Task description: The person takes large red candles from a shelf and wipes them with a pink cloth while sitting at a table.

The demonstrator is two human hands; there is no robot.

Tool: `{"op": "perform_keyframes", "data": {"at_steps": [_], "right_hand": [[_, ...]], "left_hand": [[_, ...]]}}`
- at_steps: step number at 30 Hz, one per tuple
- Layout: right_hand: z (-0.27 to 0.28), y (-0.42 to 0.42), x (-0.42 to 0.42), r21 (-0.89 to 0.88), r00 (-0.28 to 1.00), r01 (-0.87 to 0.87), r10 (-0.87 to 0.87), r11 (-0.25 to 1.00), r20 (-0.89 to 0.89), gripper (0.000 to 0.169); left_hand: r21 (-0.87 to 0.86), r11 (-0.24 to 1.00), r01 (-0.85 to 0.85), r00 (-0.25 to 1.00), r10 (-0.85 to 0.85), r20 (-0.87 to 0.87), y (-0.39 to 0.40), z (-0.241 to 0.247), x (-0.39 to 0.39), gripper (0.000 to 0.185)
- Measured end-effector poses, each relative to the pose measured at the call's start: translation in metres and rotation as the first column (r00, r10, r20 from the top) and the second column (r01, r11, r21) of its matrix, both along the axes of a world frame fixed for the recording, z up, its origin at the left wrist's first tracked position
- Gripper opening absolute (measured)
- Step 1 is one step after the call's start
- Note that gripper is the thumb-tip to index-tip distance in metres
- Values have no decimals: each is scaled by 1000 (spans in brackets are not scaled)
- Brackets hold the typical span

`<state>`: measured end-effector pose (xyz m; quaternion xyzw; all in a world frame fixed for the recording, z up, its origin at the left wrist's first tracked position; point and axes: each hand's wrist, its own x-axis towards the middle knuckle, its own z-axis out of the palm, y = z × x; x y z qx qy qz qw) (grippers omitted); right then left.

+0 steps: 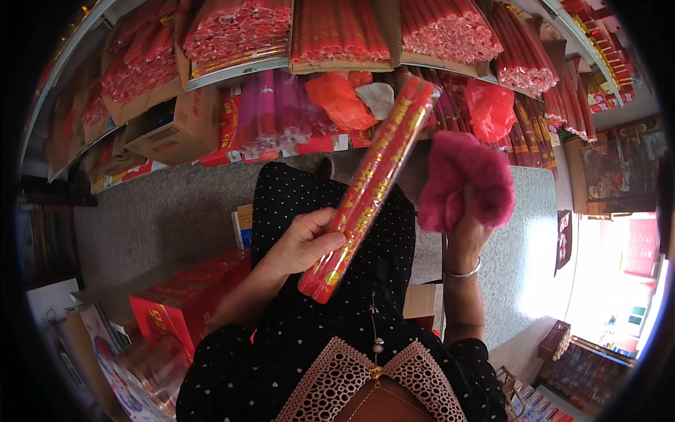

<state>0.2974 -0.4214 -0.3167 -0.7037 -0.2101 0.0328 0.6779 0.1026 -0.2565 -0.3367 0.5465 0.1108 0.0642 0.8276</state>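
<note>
My left hand grips the lower end of a plastic-wrapped pair of red candles, which bear gold writing and decoration. The pair slants up and to the right in front of my body, its far end reaching toward the shelf. To its right, my right hand holds a fuzzy pink cloth, bunched over the fingers so that most of them are hidden. Cloth and candles are apart.
Shelves ahead carry cardboard boxes of wrapped red candles. Below lie purple-wrapped bundles, red plastic bags and an open cardboard carton. Red boxes stand at the lower left. A bright doorway is at the right.
</note>
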Motion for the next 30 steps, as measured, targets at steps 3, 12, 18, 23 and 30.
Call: {"op": "perform_keyframes", "data": {"at_steps": [3,12,18,23,30], "right_hand": [[-2,10,-6,10,998,53,-53,999,-40,28],[-11,-3,-51,-222,489,-796,815,563,312,41],[-3,2,3,39,966,-255,253,966,49,29],[-14,4,1,-22,971,-36,29,999,-238,35],[-9,5,-64,-178,530,-786,794,592,300,43]], "left_hand": [[15,1000,7,999,-6,-45,-4,4,-2,21],[-19,986,-166,985,165,-51,13,-1,-2,19],[-47,994,-101,995,100,-24,5,-6,2,21],[-19,996,-87,996,86,-17,-1,-2,-2,22],[-22,979,-204,978,203,-52,12,-3,-2,19]]}}
